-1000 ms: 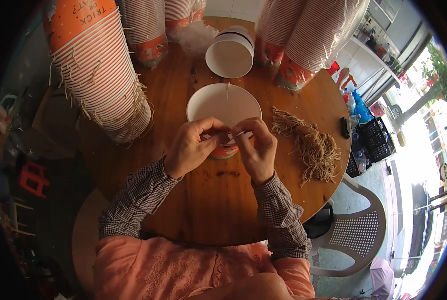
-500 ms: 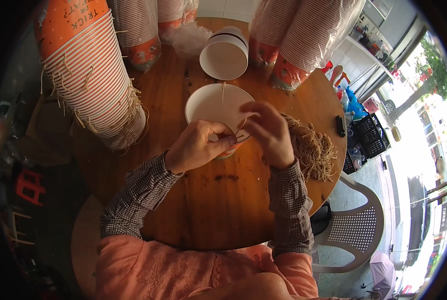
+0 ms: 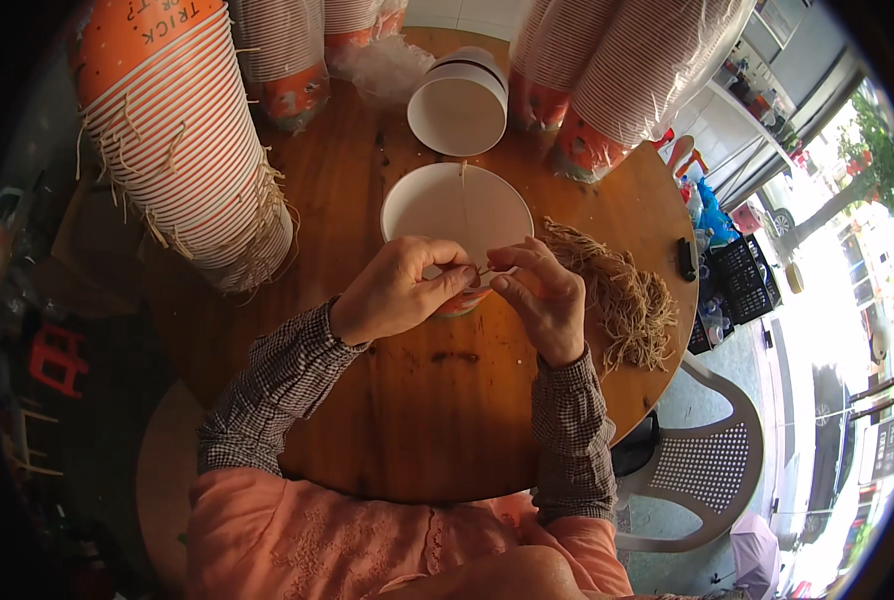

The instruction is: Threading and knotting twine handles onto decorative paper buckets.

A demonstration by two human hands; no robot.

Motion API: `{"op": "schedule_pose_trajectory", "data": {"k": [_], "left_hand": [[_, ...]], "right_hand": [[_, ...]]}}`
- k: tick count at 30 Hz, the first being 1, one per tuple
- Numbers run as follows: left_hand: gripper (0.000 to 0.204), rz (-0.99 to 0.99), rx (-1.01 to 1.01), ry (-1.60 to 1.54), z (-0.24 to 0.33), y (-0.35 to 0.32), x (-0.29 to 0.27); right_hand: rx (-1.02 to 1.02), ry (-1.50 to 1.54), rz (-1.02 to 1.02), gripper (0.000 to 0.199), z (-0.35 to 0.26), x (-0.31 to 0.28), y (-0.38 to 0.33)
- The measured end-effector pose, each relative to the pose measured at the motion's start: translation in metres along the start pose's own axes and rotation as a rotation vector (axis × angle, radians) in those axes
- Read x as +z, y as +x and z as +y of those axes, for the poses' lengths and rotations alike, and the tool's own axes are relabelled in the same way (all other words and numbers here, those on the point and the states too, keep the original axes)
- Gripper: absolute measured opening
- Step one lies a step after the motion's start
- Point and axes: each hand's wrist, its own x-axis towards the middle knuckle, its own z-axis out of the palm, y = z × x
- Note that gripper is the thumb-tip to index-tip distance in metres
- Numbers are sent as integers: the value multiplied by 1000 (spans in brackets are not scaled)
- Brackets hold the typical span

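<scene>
A white paper bucket (image 3: 455, 203) with an orange outside lies on the round wooden table (image 3: 437, 400), its open mouth toward me. My left hand (image 3: 397, 290) grips its near rim. My right hand (image 3: 537, 290) pinches a thin tan string (image 3: 494, 271) at the same rim, fingertips almost touching the left hand's. A string runs across the inside of the bucket. A pile of loose tan strings (image 3: 617, 290) lies on the table just right of my right hand.
A tall stack of orange-and-white buckets with strings (image 3: 182, 150) leans at the left. More stacks (image 3: 607, 70), some in plastic, stand at the back, with one white bucket (image 3: 462, 100) on its side. A white plastic chair (image 3: 712, 470) is at the right.
My right hand went out to the string pile on the right and came back to the bucket's rim. My left hand kept hold of the bucket.
</scene>
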Motion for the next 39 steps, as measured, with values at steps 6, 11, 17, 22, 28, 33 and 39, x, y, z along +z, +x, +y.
{"op": "schedule_pose_trajectory", "data": {"k": [6, 11, 17, 22, 28, 33, 39], "left_hand": [[16, -9, -14, -54, 1, 0, 1], [14, 13, -43, -109, 2, 0, 2], [13, -39, -53, -5, 0, -1, -8], [14, 32, 3, 120, -2, -4, -14], [12, 85, -123, 29, 10, -4, -10], [14, 53, -151, -165, 5, -6, -6], [15, -37, -78, -208, 4, -6, -3]], "right_hand": [[-24, -16, 10, 11, 6, 5, -1], [40, 18, 70, 5, 2, 10, -3], [190, 305, 264, 8, 2, 14, -6], [14, 5, 224, 9, -4, 4, -3], [-173, -258, -6, 14, -20, 13, -1], [-60, -81, 71, 13, -22, 26, -2], [-17, -7, 127, 13, -18, 25, 0]]}}
